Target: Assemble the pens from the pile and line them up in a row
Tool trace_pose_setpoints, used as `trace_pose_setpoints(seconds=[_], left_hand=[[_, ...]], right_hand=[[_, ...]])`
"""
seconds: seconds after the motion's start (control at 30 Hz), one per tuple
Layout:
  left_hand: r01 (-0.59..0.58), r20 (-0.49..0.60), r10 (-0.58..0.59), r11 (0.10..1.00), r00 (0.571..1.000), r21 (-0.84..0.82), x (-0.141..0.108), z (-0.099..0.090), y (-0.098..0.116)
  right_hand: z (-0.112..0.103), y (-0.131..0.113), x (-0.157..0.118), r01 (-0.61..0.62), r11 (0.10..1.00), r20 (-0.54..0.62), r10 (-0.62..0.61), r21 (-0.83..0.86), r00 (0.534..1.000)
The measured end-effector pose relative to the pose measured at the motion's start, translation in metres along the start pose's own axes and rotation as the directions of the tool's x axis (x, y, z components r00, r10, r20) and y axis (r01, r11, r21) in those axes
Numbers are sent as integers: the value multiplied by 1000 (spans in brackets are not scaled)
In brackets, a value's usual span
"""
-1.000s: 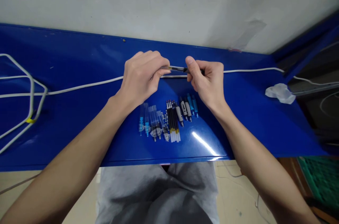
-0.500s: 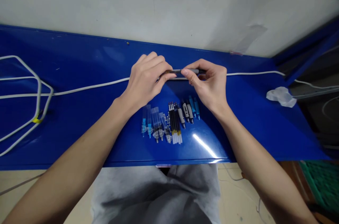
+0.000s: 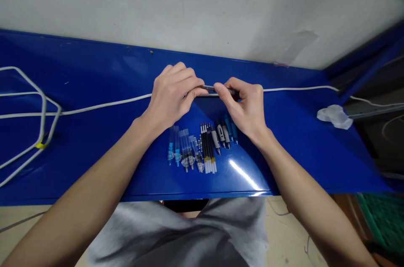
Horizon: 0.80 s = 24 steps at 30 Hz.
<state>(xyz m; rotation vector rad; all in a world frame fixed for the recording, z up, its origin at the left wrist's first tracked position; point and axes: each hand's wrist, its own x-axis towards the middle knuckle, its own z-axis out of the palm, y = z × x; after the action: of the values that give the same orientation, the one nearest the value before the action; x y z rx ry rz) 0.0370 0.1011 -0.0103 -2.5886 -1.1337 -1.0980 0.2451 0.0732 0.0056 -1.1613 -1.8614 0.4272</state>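
Note:
Between my two hands a dark pen [image 3: 208,88] is held level above the table. My left hand [image 3: 179,92] pinches its left end between thumb and fingers. Fingers of my right hand [image 3: 241,101] are closed round its right part, which they mostly hide. Below the hands several clear pen barrels [image 3: 186,145] with blue or dark ends lie side by side. Next to them are several dark refills [image 3: 208,145] with whitish ends. Further right lie several grey grip sections [image 3: 221,132] with dark tips and some blue grip sections [image 3: 231,126]. Small springs [image 3: 198,143] seem to lie among the barrels.
A white cable [image 3: 107,104] runs across the blue table [image 3: 94,166] behind the pen parts, with loops and a yellow tie [image 3: 41,145] at the left. A crumpled whitish plastic piece [image 3: 335,116] lies at the right. A pale wall [image 3: 158,6] rises behind.
My right hand has moved slightly left, nearer to my left hand, and less of the pen shows between them. The grey part seen beside my right fingers is now largely covered.

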Motion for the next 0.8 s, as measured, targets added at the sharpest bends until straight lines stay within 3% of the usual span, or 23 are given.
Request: trace_pose_setpoints(seconds=[0.8], left_hand=[[6,-37,-8,998,999,-61,-3,1,0]], right_hand=[[-3,-2,4,-20,996,44,16,87,999]])
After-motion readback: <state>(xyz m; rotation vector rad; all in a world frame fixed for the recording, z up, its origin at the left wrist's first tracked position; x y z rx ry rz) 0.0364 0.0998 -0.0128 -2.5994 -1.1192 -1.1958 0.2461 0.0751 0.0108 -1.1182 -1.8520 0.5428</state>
